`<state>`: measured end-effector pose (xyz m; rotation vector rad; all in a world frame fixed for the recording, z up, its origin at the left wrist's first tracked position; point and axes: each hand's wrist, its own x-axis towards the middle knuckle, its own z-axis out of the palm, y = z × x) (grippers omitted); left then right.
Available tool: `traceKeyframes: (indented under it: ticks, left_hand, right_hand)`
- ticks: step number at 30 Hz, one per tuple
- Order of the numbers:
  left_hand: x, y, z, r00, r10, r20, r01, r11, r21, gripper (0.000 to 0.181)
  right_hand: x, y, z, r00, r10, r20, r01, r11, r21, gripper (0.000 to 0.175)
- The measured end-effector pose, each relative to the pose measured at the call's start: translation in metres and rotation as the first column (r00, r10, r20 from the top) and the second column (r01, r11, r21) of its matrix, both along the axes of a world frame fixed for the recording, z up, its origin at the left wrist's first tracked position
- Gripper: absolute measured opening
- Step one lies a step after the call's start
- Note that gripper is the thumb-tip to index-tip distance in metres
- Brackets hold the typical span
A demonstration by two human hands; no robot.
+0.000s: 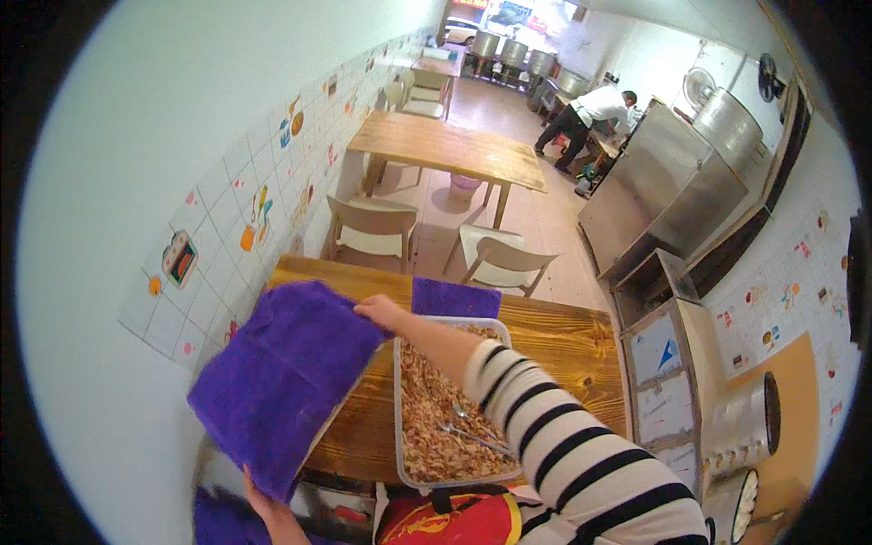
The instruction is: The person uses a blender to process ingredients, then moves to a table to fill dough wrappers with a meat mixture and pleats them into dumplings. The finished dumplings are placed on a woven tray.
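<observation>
A large purple cloth is spread between my two hands at the left of the wooden table. My right hand pinches its upper right corner, and that arm reaches across a white plastic tub. My left hand grips the cloth's lower edge, nearest to me. The tub holds a brown, crumbly chopped filling with metal utensils lying on it. Another purple cloth lies flat on the table beyond the tub. What the held cloth covers is mostly hidden.
Chairs and a second wooden table stand beyond. A tiled wall runs along the left. On the right are a steel cabinet and large metal pots. A person bends over a counter farther back.
</observation>
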<state>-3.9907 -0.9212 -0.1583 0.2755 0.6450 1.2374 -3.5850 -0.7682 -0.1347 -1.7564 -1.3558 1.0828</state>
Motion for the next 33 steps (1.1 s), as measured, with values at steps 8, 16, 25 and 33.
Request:
traceKeyframes:
  ticks: [8,16,25,33]
  left_hand:
    - [0.018,0.027,-0.095,0.911,0.258,-0.32,-0.373,0.848,-0.377,0.046]
    - [-0.012,0.059,-0.177,0.853,-0.149,-0.5,-0.126,0.871,-0.475,0.041]
    - [0.045,0.04,-0.036,0.61,0.173,-0.773,-0.086,0.985,0.153,0.05]
    - [0.223,-0.082,0.054,0.578,0.002,-0.816,0.523,0.767,0.372,0.027]
  right_hand:
    - [-0.029,-0.024,-0.034,0.905,-0.356,-0.233,0.307,0.926,-0.222,0.037]
    - [0.013,-0.246,0.027,0.968,-0.078,-0.24,0.013,0.965,-0.26,0.024]
    - [0.021,-0.487,0.025,0.784,-0.391,-0.483,0.089,0.84,-0.534,0.039]
    - [-0.004,-0.635,0.013,0.912,-0.138,-0.385,0.019,0.955,-0.298,0.046]
